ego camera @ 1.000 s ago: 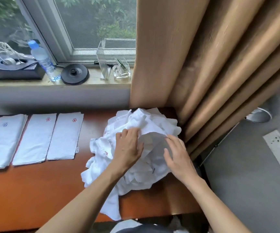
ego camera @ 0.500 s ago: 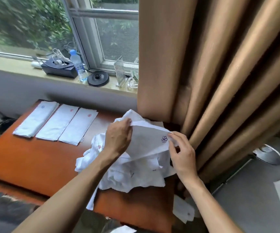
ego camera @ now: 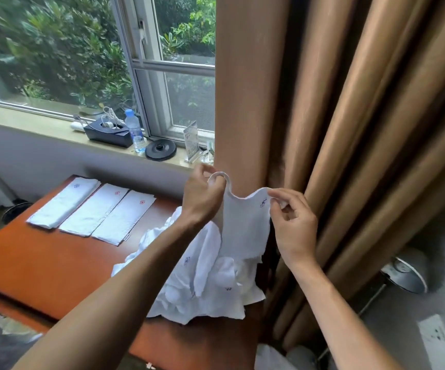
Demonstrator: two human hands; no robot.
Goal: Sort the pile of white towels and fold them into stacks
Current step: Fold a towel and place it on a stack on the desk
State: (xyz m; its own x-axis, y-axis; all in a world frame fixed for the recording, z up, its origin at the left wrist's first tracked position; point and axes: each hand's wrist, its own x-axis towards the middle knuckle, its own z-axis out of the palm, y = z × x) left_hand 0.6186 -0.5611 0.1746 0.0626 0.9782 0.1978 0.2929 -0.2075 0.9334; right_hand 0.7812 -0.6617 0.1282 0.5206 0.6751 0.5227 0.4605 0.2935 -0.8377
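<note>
i saw the left hand pinching one top corner of a white towel and the right hand pinching the other. the towel hung above the crumpled pile on the wooden table. three folded towels lay side by side farther left.

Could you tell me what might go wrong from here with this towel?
1. The lifted towel hangs with its lower end in the pile, which lies at the right end of the table; pulling may drag others off.
2. Its mark looks bluish; two folded towels bear red marks, so mis-sorting is possible.
</note>
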